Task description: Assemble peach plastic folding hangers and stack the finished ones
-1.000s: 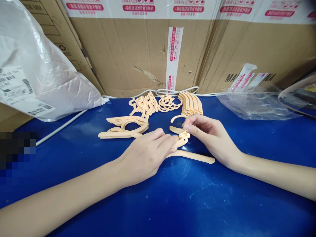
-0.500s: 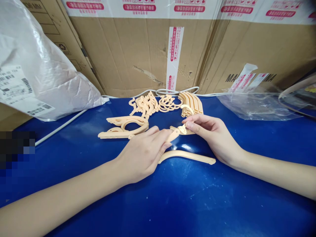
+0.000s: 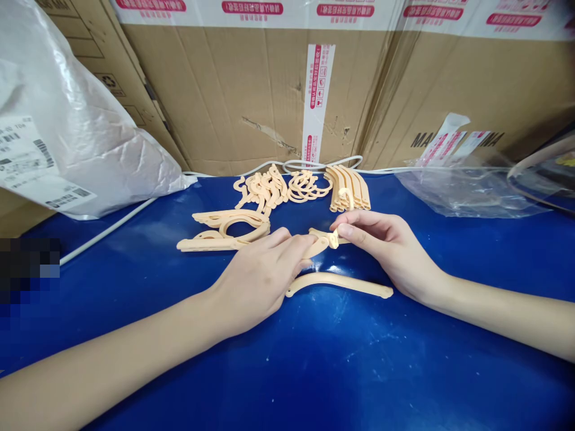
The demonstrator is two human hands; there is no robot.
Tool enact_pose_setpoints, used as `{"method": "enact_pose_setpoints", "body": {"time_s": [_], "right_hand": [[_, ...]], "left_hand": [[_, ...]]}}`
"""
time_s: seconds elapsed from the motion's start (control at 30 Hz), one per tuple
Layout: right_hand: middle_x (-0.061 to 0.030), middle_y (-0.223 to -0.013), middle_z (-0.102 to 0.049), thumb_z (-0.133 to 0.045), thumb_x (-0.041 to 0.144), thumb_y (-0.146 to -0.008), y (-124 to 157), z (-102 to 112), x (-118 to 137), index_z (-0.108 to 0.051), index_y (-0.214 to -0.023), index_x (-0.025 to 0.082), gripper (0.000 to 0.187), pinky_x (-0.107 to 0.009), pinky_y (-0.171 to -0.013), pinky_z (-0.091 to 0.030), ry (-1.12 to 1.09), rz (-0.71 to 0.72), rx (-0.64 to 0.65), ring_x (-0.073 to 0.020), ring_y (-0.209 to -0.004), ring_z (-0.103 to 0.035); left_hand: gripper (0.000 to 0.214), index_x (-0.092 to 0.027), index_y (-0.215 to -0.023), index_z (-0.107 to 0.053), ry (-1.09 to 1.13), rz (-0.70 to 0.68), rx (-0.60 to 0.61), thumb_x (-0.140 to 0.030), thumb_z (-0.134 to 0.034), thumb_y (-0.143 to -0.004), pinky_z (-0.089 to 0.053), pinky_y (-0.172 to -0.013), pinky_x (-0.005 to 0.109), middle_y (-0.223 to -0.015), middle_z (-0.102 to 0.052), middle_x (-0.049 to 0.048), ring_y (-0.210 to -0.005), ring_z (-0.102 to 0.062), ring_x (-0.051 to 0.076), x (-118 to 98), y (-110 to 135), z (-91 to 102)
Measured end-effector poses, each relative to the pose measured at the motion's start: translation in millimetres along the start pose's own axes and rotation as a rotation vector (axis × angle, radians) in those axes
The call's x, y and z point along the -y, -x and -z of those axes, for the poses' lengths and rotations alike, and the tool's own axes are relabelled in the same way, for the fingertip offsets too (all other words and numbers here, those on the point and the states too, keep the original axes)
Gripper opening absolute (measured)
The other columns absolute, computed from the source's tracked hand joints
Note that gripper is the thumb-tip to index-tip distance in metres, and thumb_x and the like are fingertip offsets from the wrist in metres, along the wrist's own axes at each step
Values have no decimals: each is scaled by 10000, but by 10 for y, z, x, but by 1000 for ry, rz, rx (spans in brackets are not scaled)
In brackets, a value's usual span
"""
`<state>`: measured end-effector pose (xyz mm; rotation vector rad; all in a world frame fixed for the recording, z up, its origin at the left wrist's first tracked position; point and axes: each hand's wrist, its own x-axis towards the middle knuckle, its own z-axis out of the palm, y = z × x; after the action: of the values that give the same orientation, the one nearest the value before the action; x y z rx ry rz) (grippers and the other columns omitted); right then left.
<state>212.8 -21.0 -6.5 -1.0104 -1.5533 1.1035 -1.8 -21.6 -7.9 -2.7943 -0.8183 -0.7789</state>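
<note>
My left hand (image 3: pixel 267 272) is closed around a pale peach plastic hanger arm (image 3: pixel 317 246), whose rounded end sticks out past the fingers. Between thumb and fingertips, my right hand (image 3: pixel 381 239) pinches a hanger hook (image 3: pixel 345 195). The hook's curved top points up, and its base meets the tip of the arm; whether the two are joined I cannot tell. Just below the hands, a loose curved hanger arm (image 3: pixel 341 281) lies on the blue table (image 3: pixel 341 365). Another peach piece, partly hidden, lies behind the fingertips.
Folded hangers (image 3: pixel 224 230) lie left of my hands. Farther back are piles of hooks (image 3: pixel 263 188), rings (image 3: pixel 308 187) and stacked hanger arms (image 3: pixel 350 182). A white parcel bag (image 3: pixel 90 131), a cable (image 3: pixel 112 230), cardboard boxes (image 3: pixel 251 90) and a clear plastic bag (image 3: pixel 462 191) border the table.
My right hand has turned the hook, so its curve now stands more upright and its base sits differently against the arm's end. The left hand has hardly moved.
</note>
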Motion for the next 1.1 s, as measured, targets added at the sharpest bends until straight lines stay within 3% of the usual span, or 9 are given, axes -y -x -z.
{"method": "enact_pose_setpoints", "body": {"time_s": [0.3, 0.6, 1.1], "right_hand": [[15, -753, -643, -667, 384, -835, 12, 10, 38, -682, -809, 228, 159, -240, -658, -446, 102, 9, -25, -120, -702, -557], [17, -771, -630, -647, 366, -855, -2, 34, 9, -650, -830, 207, 161, -234, -670, -432, 129, 32, 23, -112, -714, -543], [34, -774, -615, -585, 358, -904, 15, 79, 4, -646, -867, 214, 161, -241, -615, -381, 473, 201, -12, -97, -679, -509]], "left_hand": [[297, -72, -1066, -564, -76, -35, -7, -214, -307, -1020, -434, -656, 314, -818, -642, 67, -730, -514, 196, 10, -19, 7], [289, -42, -1115, -583, -107, -51, -24, -206, -371, -1005, -435, -654, 321, -814, -647, 64, -719, -502, 196, 22, 2, -24], [263, -45, -1105, -616, -235, -54, 29, -178, -431, -975, -435, -632, 335, -780, -637, 58, -706, -528, 209, 3, 8, -34]]}}
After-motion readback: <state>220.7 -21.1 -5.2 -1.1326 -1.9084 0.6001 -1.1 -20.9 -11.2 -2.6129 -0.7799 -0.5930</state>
